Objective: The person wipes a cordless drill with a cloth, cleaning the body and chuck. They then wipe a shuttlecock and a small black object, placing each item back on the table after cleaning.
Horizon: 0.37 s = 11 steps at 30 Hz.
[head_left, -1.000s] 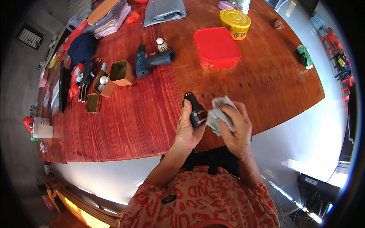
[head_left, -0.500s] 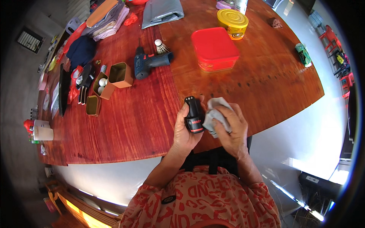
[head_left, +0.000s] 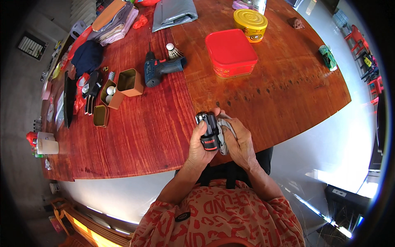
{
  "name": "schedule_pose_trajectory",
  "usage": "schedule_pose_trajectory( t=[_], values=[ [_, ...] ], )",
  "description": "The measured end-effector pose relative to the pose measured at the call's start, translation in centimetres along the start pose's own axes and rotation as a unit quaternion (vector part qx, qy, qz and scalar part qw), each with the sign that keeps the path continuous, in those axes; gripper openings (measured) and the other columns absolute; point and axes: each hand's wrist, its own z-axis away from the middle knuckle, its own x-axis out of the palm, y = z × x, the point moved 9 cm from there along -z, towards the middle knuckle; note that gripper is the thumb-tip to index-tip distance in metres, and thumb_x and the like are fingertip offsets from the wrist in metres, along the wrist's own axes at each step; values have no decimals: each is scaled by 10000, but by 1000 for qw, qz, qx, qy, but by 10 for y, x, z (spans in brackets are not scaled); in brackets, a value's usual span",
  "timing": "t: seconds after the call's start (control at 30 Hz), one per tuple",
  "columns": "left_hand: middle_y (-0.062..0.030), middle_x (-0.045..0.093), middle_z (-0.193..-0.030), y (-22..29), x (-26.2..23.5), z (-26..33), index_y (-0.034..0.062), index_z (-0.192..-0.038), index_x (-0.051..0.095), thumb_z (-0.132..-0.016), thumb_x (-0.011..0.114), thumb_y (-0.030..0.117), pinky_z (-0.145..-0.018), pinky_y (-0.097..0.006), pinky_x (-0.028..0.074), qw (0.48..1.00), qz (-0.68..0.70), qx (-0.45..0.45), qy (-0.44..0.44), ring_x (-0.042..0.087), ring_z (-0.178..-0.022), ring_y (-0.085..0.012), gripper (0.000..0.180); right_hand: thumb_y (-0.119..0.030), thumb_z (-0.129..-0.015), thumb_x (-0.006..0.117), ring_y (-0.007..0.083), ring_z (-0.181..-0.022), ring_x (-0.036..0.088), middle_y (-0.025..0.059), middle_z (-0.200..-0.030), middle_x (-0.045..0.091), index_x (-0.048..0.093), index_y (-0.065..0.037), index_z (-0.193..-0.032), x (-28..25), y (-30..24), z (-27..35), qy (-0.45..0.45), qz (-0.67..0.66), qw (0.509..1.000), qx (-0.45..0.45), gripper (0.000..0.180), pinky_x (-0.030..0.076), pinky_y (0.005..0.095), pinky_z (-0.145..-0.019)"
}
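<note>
Our left hand (head_left: 200,145) grips the black drill battery (head_left: 209,132) upright above the desk (head_left: 156,123) edge | right hand (head_left: 238,142) presses the grey cloth (head_left: 225,131) to its side | battery turned more vertical than before, cloth now tucked closer.

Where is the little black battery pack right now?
In the head view, the black battery pack sits low and centre, held upright in the left hand above the near edge of the wooden table, with the right hand pressing a grey cloth against it.
</note>
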Motion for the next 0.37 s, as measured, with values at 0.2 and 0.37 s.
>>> schedule_pose_trajectory(
  t=[0.2, 0.37],
  values=[
    [-58, 560, -983, 15, -15, -8, 40, -1164, 545, -852, 583, 478, -895, -356, 434, 993, -76, 53, 74, 529, -978, -205, 540, -17, -869, 526, 327, -801, 602, 189, -889, 560, 571, 29, -1039, 4, -3, 21, -53, 65, 996, 38, 182, 484, 372, -712],
    [-44, 553, -922, 13, -27, -9, 48, -1194, 518, -834, 617, 487, -841, -343, 443, 994, -60, 18, 85, 525, -908, -177, 577, -55, -853, 573, 329, -804, 601, 190, -904, 556, 568, 26, -1047, 13, -2, 30, -170, 99, 980, 14, 210, 486, 392, -712]
  ],
)
